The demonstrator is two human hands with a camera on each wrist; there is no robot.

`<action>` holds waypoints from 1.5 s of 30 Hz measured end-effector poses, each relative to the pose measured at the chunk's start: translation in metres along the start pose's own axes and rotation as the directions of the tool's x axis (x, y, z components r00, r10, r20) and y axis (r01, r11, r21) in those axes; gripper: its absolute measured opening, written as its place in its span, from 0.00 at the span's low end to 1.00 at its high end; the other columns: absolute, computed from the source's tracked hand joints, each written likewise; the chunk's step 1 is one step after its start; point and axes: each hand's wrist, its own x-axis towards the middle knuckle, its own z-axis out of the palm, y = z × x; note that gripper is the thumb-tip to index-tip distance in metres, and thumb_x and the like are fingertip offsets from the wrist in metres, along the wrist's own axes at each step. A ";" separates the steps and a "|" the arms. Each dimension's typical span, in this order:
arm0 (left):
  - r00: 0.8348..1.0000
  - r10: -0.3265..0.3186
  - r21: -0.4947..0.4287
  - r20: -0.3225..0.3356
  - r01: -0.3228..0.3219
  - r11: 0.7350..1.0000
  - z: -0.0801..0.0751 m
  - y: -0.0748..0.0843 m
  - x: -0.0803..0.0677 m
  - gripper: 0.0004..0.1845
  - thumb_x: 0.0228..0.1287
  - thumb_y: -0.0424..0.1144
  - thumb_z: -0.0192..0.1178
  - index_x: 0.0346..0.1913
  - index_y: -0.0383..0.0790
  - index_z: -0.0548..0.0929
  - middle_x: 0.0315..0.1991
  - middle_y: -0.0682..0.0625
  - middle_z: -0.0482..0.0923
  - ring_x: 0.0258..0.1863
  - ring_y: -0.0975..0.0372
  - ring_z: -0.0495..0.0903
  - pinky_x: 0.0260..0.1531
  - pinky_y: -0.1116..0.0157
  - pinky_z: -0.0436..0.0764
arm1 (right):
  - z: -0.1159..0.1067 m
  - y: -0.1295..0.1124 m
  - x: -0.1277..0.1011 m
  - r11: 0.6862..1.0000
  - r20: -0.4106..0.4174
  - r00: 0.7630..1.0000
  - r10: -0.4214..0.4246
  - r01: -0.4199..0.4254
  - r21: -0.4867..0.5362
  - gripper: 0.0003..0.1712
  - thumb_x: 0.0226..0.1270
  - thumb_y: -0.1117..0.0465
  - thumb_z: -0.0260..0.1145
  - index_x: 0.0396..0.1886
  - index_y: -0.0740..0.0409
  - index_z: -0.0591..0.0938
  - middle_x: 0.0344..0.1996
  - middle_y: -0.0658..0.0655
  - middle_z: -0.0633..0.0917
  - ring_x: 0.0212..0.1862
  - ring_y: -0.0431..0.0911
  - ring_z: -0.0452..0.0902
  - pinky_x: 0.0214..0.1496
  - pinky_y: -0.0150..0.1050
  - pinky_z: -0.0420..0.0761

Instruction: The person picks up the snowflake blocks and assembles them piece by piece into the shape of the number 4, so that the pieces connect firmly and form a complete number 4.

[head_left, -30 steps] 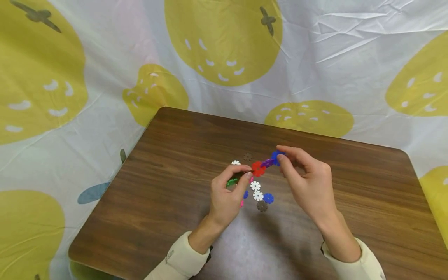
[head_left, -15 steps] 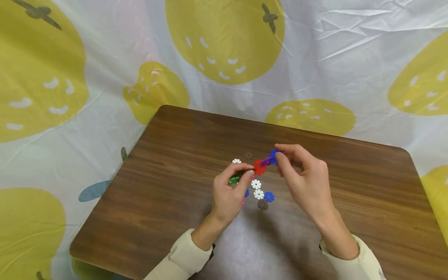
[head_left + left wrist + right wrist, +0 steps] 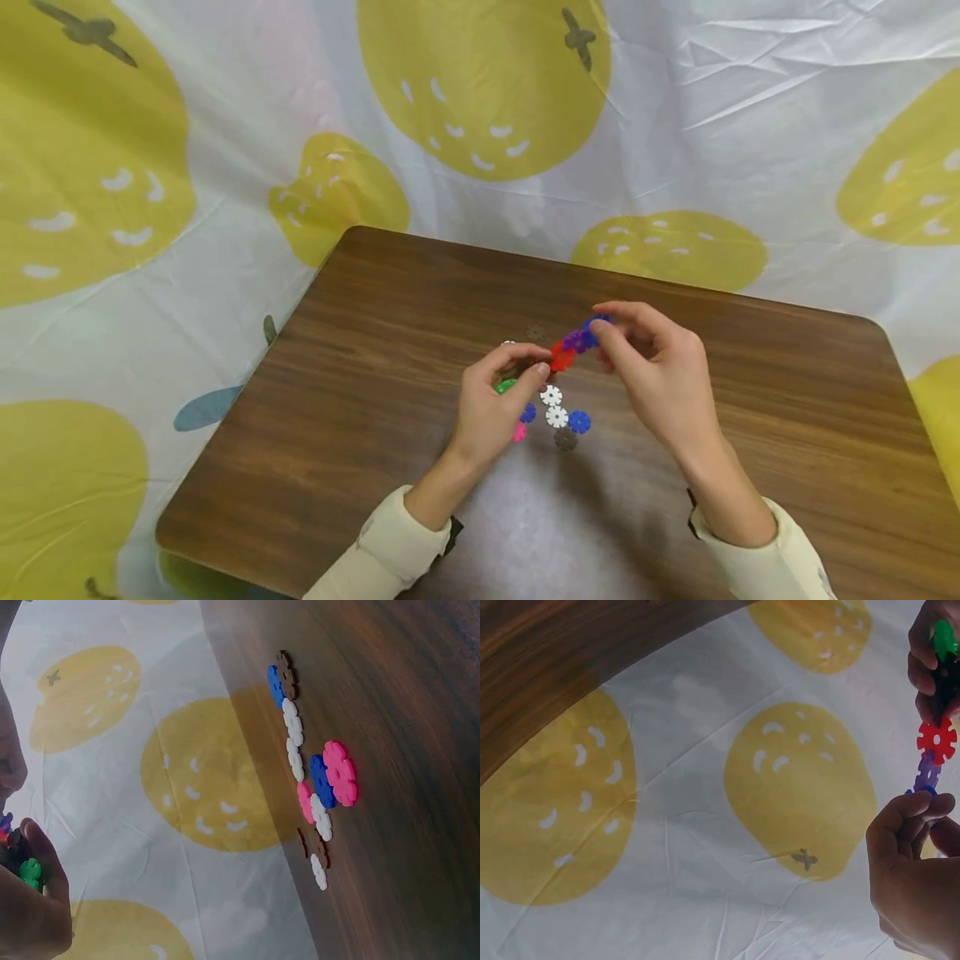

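No writing is legible. At centre frame, above the table (image 3: 360, 333), I hold a chain (image 3: 564, 354) of notched discs: green, red, purple, blue. My left hand (image 3: 491, 412) pinches its green end, my right hand (image 3: 660, 375) its blue end, fingers curled. Loose discs (image 3: 558, 417) lie just below.

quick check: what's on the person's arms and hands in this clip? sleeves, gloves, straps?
Both hands, left hand and right hand, are bare: no gloves or rings visible. Each forearm ends in a cream long sleeve, left sleeve and right sleeve, with ribbed cuffs. A small dark strap or tab shows at the left cuff. No cables seen.
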 end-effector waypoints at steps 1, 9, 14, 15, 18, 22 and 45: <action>1.000 -0.006 0.003 0.001 0.006 1.000 0.000 0.000 0.000 0.09 0.67 0.28 0.64 0.48 0.31 0.86 0.41 0.35 0.87 0.38 0.53 0.88 0.40 0.63 0.90 | 0.000 0.001 0.000 1.000 0.013 1.000 0.007 -0.007 0.006 0.09 0.74 0.59 0.68 0.49 0.54 0.88 0.22 0.49 0.84 0.25 0.41 0.79 0.28 0.29 0.79; 1.000 -0.017 0.004 0.008 0.017 1.000 -0.002 0.001 -0.001 0.09 0.67 0.26 0.64 0.48 0.32 0.86 0.43 0.35 0.87 0.37 0.52 0.88 0.38 0.68 0.88 | 0.000 0.003 -0.004 0.999 0.066 0.998 -0.010 0.008 0.042 0.09 0.74 0.61 0.68 0.50 0.54 0.87 0.24 0.45 0.86 0.27 0.41 0.81 0.29 0.31 0.80; 0.999 -0.006 -0.025 0.054 0.008 1.000 -0.003 0.000 0.000 0.11 0.67 0.26 0.62 0.50 0.31 0.86 0.44 0.34 0.86 0.38 0.43 0.88 0.41 0.61 0.90 | -0.001 -0.001 -0.004 0.999 0.061 0.997 -0.037 0.035 0.033 0.09 0.72 0.62 0.69 0.50 0.53 0.88 0.24 0.45 0.85 0.26 0.40 0.80 0.26 0.30 0.78; 0.998 -0.003 -0.033 0.066 0.005 0.999 -0.003 0.000 0.000 0.11 0.67 0.26 0.62 0.51 0.30 0.86 0.44 0.34 0.86 0.38 0.45 0.89 0.41 0.61 0.91 | -0.001 -0.003 -0.004 0.999 0.059 0.997 -0.040 0.039 0.028 0.09 0.72 0.62 0.69 0.49 0.53 0.88 0.24 0.45 0.85 0.26 0.40 0.80 0.25 0.30 0.77; 0.996 0.006 -0.040 0.093 -0.003 0.999 -0.003 0.001 0.001 0.11 0.68 0.25 0.61 0.51 0.29 0.85 0.44 0.33 0.86 0.36 0.54 0.89 0.42 0.59 0.91 | -0.003 -0.006 -0.004 0.999 0.055 0.997 -0.048 0.047 0.014 0.09 0.71 0.62 0.70 0.49 0.53 0.88 0.23 0.46 0.85 0.25 0.40 0.79 0.24 0.30 0.76; 0.996 0.013 -0.014 0.090 -0.011 1.000 -0.004 0.002 0.001 0.10 0.67 0.25 0.59 0.49 0.29 0.84 0.43 0.33 0.85 0.36 0.58 0.87 0.40 0.57 0.90 | -0.002 -0.009 -0.005 0.998 0.063 0.996 -0.063 0.063 0.009 0.09 0.70 0.64 0.71 0.49 0.53 0.88 0.24 0.50 0.86 0.24 0.39 0.78 0.23 0.29 0.74; 0.971 0.236 0.207 -0.034 -0.224 0.952 -0.016 -0.002 0.003 0.04 0.67 0.34 0.69 0.42 0.37 0.91 0.38 0.45 0.85 0.37 0.64 0.82 0.35 0.69 0.85 | -0.005 0.011 -0.013 0.998 0.141 0.989 -0.038 0.044 -0.043 0.20 0.77 0.57 0.64 0.65 0.41 0.80 0.31 0.50 0.90 0.28 0.39 0.82 0.30 0.29 0.78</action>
